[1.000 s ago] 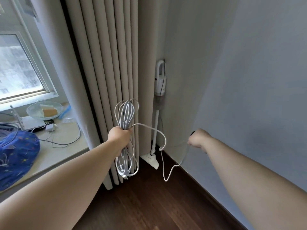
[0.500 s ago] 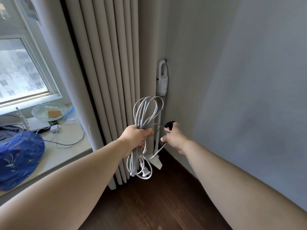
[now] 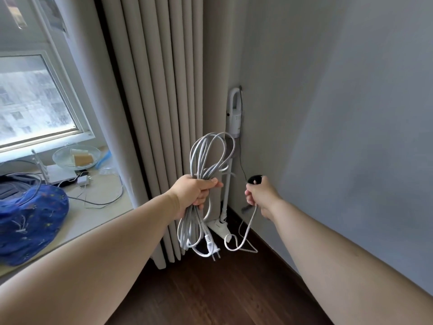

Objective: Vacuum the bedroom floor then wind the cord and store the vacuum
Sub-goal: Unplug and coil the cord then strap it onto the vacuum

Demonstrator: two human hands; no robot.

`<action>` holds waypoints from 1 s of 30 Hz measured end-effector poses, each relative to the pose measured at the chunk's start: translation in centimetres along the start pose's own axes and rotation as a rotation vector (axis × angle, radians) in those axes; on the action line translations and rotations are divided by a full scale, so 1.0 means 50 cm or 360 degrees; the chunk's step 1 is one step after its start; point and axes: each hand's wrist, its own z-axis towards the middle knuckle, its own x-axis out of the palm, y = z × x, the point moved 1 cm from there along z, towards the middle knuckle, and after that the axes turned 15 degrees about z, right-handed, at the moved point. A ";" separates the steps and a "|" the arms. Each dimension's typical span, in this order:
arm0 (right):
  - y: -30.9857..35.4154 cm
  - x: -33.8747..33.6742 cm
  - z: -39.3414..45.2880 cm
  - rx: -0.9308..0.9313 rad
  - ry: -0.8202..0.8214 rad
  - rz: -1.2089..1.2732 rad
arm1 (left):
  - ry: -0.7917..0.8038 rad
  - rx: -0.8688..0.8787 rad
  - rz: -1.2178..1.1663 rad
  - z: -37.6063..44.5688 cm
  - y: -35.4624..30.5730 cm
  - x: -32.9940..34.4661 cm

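A white stick vacuum [image 3: 234, 116] stands upright in the corner against the wall, its floor head [image 3: 219, 227] on the dark wood floor. My left hand [image 3: 196, 191] is closed around a coiled bundle of white cord [image 3: 206, 156]; loops stick up above the fist and hang below it, with the plug [image 3: 212, 246] dangling at the bottom. My right hand [image 3: 260, 193] is just right of the vacuum's tube. It grips a loose strand of the cord, which drops in a loop toward the floor, and also a small black object [image 3: 255, 178].
Beige pleated curtains [image 3: 159, 102] hang left of the vacuum. A windowsill [image 3: 98, 207] at left carries a glass bowl [image 3: 76, 156], a white router, wires and a blue fabric bundle [image 3: 28, 221]. A grey wall [image 3: 339, 137] fills the right side.
Both hands have come in toward the corner beside the vacuum. My left hand carried the coil rightward. My right hand swung left and up, then drew back slightly, leaving a loose loop hanging.
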 end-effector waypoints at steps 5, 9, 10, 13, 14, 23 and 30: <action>0.072 -0.030 -0.023 -0.0336 0.0105 -0.0430 | -0.0405 -0.0155 0.0297 0.037 0.040 -0.029; 0.103 -0.015 -0.037 -0.0359 0.0278 -0.0757 | -0.0324 -0.0069 0.0350 0.037 0.034 -0.027; 0.107 -0.013 -0.037 -0.0380 0.0292 -0.0784 | -0.0251 -0.0091 0.0440 0.034 0.028 -0.025; 0.129 -0.014 -0.035 -0.0479 0.0231 -0.0559 | 0.0061 -0.0194 0.0794 0.034 0.016 -0.010; 0.138 -0.012 -0.035 -0.0528 0.0192 -0.0492 | 0.0110 -0.0206 0.0843 0.039 0.017 -0.006; 0.127 -0.020 -0.050 -0.0111 0.0511 -0.0292 | -0.0149 -0.0170 0.0393 0.045 0.014 0.024; 0.159 0.004 -0.062 -0.0310 0.0309 0.0076 | 0.0002 -0.0130 0.0413 0.046 -0.015 0.067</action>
